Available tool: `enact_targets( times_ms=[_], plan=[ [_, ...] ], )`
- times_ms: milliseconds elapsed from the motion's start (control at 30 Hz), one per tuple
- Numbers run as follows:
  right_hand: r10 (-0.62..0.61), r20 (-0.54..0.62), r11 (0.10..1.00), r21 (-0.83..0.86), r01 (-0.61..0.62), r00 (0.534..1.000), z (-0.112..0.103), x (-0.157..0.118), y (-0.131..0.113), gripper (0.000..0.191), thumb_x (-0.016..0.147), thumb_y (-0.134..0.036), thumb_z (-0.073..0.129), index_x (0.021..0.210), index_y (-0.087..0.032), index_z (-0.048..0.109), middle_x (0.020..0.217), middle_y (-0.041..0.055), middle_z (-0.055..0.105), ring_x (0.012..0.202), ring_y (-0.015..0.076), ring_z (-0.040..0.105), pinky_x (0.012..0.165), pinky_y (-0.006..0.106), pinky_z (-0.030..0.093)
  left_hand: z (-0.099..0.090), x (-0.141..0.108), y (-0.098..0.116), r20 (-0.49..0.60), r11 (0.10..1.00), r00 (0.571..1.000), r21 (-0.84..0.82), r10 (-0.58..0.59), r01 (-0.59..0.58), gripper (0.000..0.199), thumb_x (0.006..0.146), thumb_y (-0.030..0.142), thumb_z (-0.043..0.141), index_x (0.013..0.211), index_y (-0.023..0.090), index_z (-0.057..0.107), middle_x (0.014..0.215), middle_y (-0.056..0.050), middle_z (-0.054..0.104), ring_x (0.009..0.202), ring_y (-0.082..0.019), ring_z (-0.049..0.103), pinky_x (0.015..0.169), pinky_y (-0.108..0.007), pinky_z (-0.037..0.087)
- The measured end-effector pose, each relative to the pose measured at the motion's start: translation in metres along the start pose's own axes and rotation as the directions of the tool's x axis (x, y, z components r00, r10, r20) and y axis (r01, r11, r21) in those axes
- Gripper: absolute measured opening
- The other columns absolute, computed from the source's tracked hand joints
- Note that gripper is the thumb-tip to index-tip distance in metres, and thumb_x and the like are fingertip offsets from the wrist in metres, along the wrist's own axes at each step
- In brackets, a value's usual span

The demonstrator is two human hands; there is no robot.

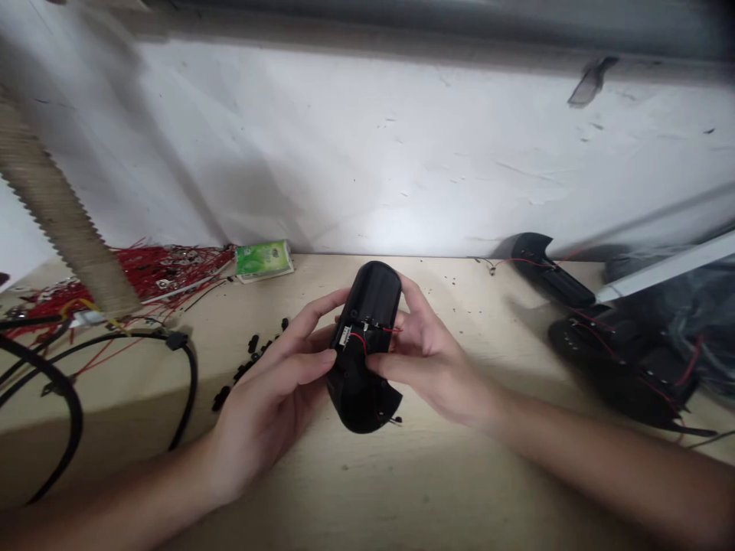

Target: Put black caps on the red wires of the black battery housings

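Observation:
Between both hands, above the table, is a black plastic housing (372,295) with a rounded top and a curved, flared lower end. A short red wire (364,342) and a small white connector (345,335) show on its inner side. My left hand (281,390) grips the left edge, thumb pressed near the connector and fingers behind. From the right, my right hand (436,360) holds the housing, its thumb resting by the red wire. The fingertips behind the housing are hidden.
Red wires with metal terminals (166,268) pile up at the back left beside a green packet (262,259). Black cable loops (192,383) lie at left, small black parts (253,348) behind my left hand. More black housings (551,272) and a plastic bag (660,306) sit at right.

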State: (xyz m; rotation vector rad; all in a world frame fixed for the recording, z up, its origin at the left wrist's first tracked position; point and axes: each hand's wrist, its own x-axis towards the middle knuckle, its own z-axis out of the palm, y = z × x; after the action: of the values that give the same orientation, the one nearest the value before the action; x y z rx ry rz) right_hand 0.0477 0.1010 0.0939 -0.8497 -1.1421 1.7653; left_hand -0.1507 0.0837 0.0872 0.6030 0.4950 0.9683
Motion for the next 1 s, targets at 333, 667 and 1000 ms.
enact_targets(
  times_ms=[333, 667, 1000],
  plan=[
    [0.007, 0.003, 0.999, 0.033, -0.007, 1.000, -0.003, -0.002, 0.001, 0.092, 0.084, -0.007, 0.081, 0.154, -0.035, 0.029, 0.109, -0.0005, 0.071, 0.085, 0.0130, 0.069, 0.074, 0.026, 0.053, -0.006, -0.002, -0.002, -0.026, 1.000, 0.999, 0.005, -0.020, 0.020, 0.044, 0.095, 0.028, 0.070, 0.138, 0.032, 0.067, 0.137, -0.004, 0.077, 0.121, -0.031, 0.073, 0.081, -0.036, 0.063],
    [0.040, -0.037, 0.999, -0.001, -0.040, 0.999, 0.003, -0.005, -0.005, 0.087, 0.087, -0.022, 0.089, 0.151, -0.038, 0.032, 0.121, 0.0020, 0.068, 0.098, 0.0179, 0.068, 0.082, 0.034, 0.055, -0.005, -0.001, -0.002, -0.007, 1.000, 1.000, 0.003, -0.008, 0.008, 0.042, 0.096, 0.028, 0.067, 0.138, 0.032, 0.069, 0.141, -0.004, 0.075, 0.114, -0.030, 0.076, 0.077, -0.037, 0.062],
    [-0.046, 0.061, 0.994, 0.098, 0.040, 0.997, -0.002, -0.007, -0.001, 0.081, 0.096, -0.033, 0.083, 0.157, -0.043, 0.031, 0.121, 0.0007, 0.068, 0.097, 0.0165, 0.067, 0.078, 0.031, 0.057, 0.015, -0.007, 0.013, -0.167, 0.992, 0.986, 0.124, 0.005, 0.016, 0.050, 0.090, 0.034, 0.076, 0.139, 0.033, 0.073, 0.134, -0.003, 0.077, 0.113, -0.030, 0.074, 0.078, -0.032, 0.064]
  ],
)
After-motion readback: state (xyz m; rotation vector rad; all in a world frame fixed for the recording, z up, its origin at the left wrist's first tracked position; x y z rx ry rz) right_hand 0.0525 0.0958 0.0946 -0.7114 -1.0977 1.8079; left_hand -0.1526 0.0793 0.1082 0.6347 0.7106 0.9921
